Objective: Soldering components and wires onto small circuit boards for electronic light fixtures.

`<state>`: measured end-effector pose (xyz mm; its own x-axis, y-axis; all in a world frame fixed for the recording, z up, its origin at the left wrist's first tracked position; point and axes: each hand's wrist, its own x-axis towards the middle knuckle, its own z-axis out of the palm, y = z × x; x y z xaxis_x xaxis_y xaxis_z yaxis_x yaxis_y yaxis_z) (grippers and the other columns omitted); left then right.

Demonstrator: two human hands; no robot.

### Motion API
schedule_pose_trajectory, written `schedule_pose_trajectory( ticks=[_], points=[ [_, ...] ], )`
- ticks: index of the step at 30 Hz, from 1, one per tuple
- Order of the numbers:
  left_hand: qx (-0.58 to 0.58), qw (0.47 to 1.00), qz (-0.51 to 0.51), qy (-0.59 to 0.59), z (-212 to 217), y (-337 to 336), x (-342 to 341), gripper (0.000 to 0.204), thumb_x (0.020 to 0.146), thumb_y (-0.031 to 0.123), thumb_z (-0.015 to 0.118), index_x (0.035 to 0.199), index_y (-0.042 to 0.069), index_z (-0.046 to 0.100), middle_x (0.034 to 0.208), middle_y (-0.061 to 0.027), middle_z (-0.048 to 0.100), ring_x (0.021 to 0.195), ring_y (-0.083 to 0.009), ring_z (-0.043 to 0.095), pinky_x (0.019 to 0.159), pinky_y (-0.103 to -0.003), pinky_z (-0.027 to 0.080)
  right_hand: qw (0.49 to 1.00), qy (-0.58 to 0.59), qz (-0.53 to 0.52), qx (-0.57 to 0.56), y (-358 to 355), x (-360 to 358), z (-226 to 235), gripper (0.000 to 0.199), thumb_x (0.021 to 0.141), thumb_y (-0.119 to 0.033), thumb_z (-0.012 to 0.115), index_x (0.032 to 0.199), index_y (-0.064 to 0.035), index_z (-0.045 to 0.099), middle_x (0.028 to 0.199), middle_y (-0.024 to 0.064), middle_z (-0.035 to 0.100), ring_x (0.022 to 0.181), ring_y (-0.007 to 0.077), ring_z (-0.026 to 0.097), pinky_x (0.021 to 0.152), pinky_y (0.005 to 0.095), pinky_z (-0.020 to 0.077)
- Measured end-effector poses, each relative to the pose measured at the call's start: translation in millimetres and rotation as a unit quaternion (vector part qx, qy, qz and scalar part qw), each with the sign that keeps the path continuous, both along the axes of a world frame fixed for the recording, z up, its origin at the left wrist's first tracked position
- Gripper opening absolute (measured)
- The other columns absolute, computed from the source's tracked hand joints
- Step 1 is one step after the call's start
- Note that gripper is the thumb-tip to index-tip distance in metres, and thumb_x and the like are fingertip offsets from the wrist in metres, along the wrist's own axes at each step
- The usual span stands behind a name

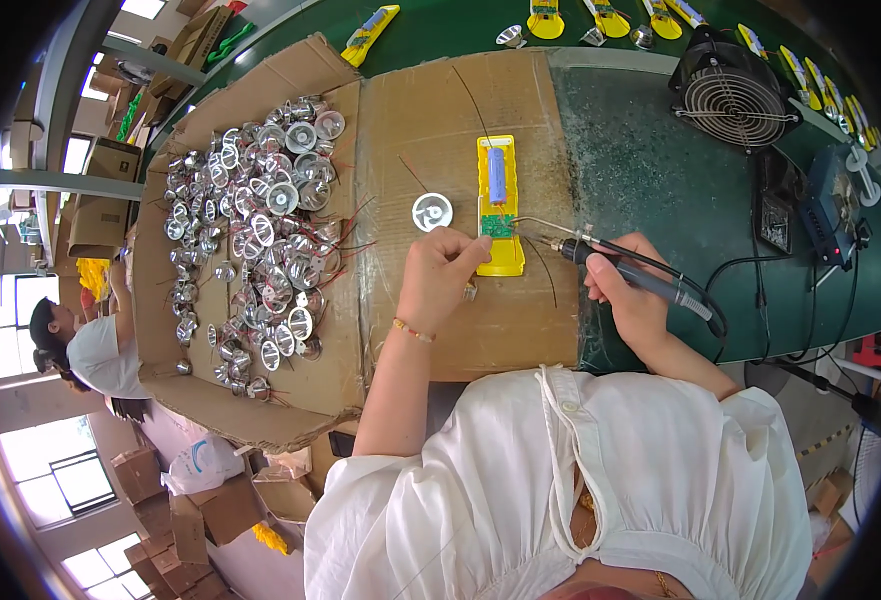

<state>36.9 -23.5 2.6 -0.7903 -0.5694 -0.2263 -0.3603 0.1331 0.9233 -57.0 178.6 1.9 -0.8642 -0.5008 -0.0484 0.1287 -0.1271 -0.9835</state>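
Observation:
A yellow plastic housing [505, 263] lies on the cardboard in front of me, with a blue cylindrical battery [497, 178] and a green circuit board [496, 227] inside. My left hand [444, 265] pinches at the housing's left edge, beside the board; what is between the fingertips is too small to make out. My right hand [628, 292] grips a soldering iron [650, 283], its tip pointing left toward the board. A thin bent metal tube runs along the iron and reaches the board's right edge. Left of the housing sits a silver reflector [432, 212] with a thin wire.
A cardboard box [305, 408] full of silver reflectors stands at left. A black fan [730, 100] with a round grille is at far right, near a blue soldering station [828, 212] and cables. Several yellow housings line the far edge. Another person [100, 345] is at left.

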Motion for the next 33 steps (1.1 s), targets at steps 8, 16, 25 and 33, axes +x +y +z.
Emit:
schedule_pose_trajectory(
  ticks=[8, 16, 25, 33],
  points=[
    [-0.012, 1.000, -0.008, 0.020, -0.4, 1.0, 1.7, 0.022, 0.078, 0.015, 0.064, 0.068, -0.005, 0.063, 0.073, -0.0073, 0.055, 0.054, -0.0105, 0.049, 0.048, -0.025, 0.038, 1.000, 0.012, 0.003, 0.003, -3.3, 1.0, -0.7, 0.015, 0.079, -0.011, 0.065, 0.082, -0.0007, 0.054, 0.065, 0.0044, 0.059, 0.054, 0.0057, 0.053, 0.048, 0.0193, 0.0430],
    [-0.008, 1.000, -0.009, -0.010, 2.0, -1.1, -1.7, 0.023, 0.078, 0.016, 0.064, 0.067, -0.004, 0.063, 0.067, -0.0062, 0.055, 0.053, -0.0105, 0.049, 0.048, -0.026, 0.037, 1.000, 0.019, 0.021, -0.005, -13.9, 1.9, -3.0, 0.015, 0.079, -0.010, 0.065, 0.081, -0.0008, 0.054, 0.064, 0.0037, 0.058, 0.053, 0.0050, 0.052, 0.048, 0.0190, 0.0422],
    [-0.015, 1.000, -0.015, -0.013, 2.4, -2.6, -2.2, 0.023, 0.078, 0.016, 0.064, 0.066, -0.004, 0.063, 0.066, -0.0066, 0.055, 0.054, -0.0115, 0.050, 0.048, -0.027, 0.038, 1.000, 0.026, 0.012, 0.005, -12.1, 1.9, -7.6, 0.014, 0.080, -0.010, 0.063, 0.084, -0.0008, 0.053, 0.066, 0.0058, 0.059, 0.053, 0.0075, 0.053, 0.048, 0.0198, 0.0431],
    [-0.022, 1.000, -0.015, -0.014, 0.2, -3.8, -1.9, 0.024, 0.078, 0.017, 0.064, 0.066, -0.004, 0.063, 0.066, -0.0082, 0.056, 0.053, -0.0122, 0.050, 0.049, -0.027, 0.038, 1.000, 0.016, -0.005, -0.001, -3.1, 0.9, -0.9, 0.015, 0.080, -0.009, 0.063, 0.083, -0.0003, 0.052, 0.067, 0.0069, 0.059, 0.055, 0.0086, 0.055, 0.050, 0.0216, 0.0456]
  ],
)
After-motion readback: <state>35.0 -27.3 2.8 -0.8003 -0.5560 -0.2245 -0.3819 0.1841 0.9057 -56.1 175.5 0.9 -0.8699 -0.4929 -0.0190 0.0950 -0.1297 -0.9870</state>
